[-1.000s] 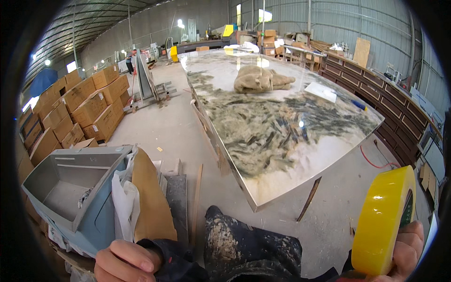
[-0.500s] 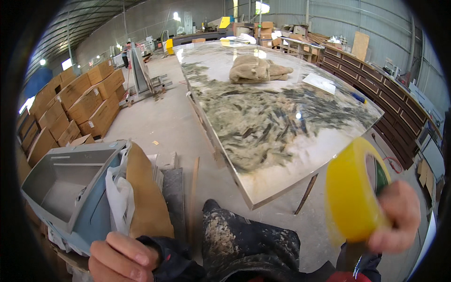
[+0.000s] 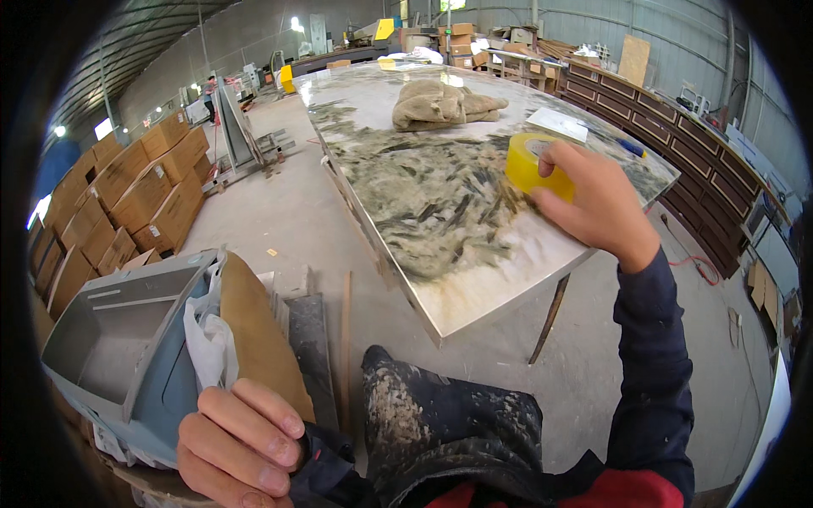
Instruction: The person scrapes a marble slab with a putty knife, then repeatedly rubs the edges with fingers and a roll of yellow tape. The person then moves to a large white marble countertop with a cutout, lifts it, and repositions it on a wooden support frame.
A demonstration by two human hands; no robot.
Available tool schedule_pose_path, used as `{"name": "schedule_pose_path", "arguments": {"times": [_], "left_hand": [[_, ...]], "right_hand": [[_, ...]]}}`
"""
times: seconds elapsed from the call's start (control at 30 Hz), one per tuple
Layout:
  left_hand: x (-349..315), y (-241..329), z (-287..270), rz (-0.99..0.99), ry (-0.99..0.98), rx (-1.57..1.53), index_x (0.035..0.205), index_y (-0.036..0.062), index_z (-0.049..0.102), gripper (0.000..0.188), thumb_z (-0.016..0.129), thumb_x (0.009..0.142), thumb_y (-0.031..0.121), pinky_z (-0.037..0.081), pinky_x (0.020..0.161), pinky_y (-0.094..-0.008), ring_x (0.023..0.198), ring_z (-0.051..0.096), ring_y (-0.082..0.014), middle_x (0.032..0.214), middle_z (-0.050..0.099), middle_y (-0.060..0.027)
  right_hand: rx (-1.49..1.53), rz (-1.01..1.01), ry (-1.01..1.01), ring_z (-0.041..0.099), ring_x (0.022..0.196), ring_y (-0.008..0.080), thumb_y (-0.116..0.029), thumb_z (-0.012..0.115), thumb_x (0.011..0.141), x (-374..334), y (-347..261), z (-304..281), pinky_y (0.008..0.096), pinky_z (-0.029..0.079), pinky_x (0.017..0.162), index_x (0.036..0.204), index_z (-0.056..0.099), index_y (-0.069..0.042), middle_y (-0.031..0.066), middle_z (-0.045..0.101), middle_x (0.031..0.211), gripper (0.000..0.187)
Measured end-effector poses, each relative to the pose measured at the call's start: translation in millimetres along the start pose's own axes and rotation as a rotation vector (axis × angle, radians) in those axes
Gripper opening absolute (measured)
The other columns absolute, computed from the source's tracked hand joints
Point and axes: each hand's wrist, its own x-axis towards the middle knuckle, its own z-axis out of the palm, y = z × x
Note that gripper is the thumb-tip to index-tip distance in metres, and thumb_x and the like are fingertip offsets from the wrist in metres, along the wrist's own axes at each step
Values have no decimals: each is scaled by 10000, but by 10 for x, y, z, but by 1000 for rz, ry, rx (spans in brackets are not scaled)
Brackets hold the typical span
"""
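A roll of yellow tape is gripped by my right hand, thumb and fingers on its near side. It is over the near right part of a polished stone slab with green, black and white marbling; whether it touches the surface I cannot tell. My left hand is at the lower left, apart from the slab, its fingers curled closed. What it holds, if anything, is hidden. A folded tan cloth lies farther back on the slab, with a white sheet and a blue-handled tool to its right.
Left of my legs stands a grey-blue bin-like housing beside brown cardboard and white plastic. Cardboard boxes are piled at left. Dark panelled cabinets line the right. A slab leg reaches the floor. Far left, another person stands.
My right hand has swung forward and left with the tape roll, from beside the slab to over it. My left hand has shifted slightly right and up. The view has tilted a little.
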Motion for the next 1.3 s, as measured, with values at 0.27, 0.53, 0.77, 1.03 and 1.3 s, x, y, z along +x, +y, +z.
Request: {"name": "schedule_pose_path", "arguments": {"times": [0.27,0.53,0.77,1.03,1.3], "left_hand": [[37,-125,58,-4,-93,4,838,191,614,227,814,927,248,481,697,-301,816,558,-144,838,571,31],[-14,-216,138,-60,-47,-58,848,195,595,236,806,938,247,509,714,-302,829,569,-142,858,572,31],[-68,-380,64,-111,-119,-168,918,51,700,185,860,824,39,572,741,-378,859,655,-251,930,693,-103],[-277,-816,214,-413,40,55,1044,-59,709,224,805,846,-13,500,740,-300,839,626,-185,914,678,-106],[-236,-1046,313,-467,53,-106,1493,-85,459,697,792,898,60,522,851,-291,877,653,-173,933,678,-82]], "right_hand": [[-132,99,88,650,743,406,-211,738,861,24,29,146,475,508,670,853,596,-44,154,683,839,219],[263,-240,391,672,976,325,-143,788,851,-796,-1152,-488,385,532,808,1239,643,-40,181,699,1130,427],[807,-387,412,697,713,276,-148,811,846,-952,-1813,-144,370,556,630,1017,703,-48,168,724,936,225],[370,-1,325,608,592,210,9,866,709,-1183,-1625,25,326,476,529,907,747,-38,32,656,711,235],[308,57,367,552,556,197,66,770,790,-1200,-1708,92,305,433,511,869,710,-6,62,621,690,122]]}}
